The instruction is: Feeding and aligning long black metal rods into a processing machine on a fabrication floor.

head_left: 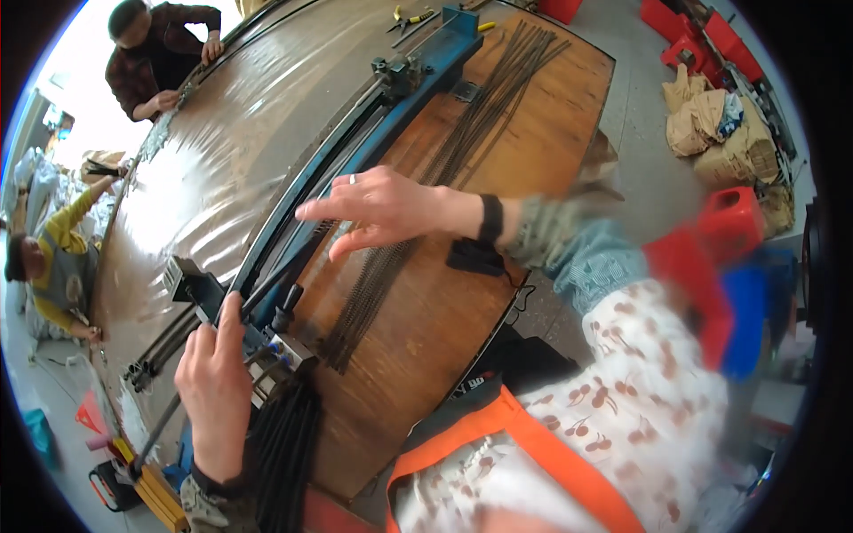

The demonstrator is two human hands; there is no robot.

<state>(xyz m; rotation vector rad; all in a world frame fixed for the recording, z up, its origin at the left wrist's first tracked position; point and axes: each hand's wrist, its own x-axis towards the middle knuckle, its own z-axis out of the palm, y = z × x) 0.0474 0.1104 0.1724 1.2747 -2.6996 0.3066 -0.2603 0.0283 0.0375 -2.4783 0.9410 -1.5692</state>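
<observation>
My left hand (216, 382) is closed around a long dark rod (160, 431) at the near end of a blue bench fixture (355, 155). Its index finger lies stretched along the rod; the undersides of the other fingers are hidden. Over the fixture's long rail hovers my right hand (382, 209), thumb and index finger apart. Under its fingertips a short piece of coil spring shows in the rail, and I see nothing gripped there. Beside the fixture lies a bundle of long thin coil springs (378, 280). A small clamp with a black knob (286, 306) sits near my left hand.
The wooden tabletop (524, 133) also carries yellow-handled pliers (410, 18) at the far end. Black tubes (289, 453) lie in a bundle at the near edge. Two people work along the left side of a plastic-covered table (231, 115). Red bins (733, 218) and brown sacks (697, 120) stand right.
</observation>
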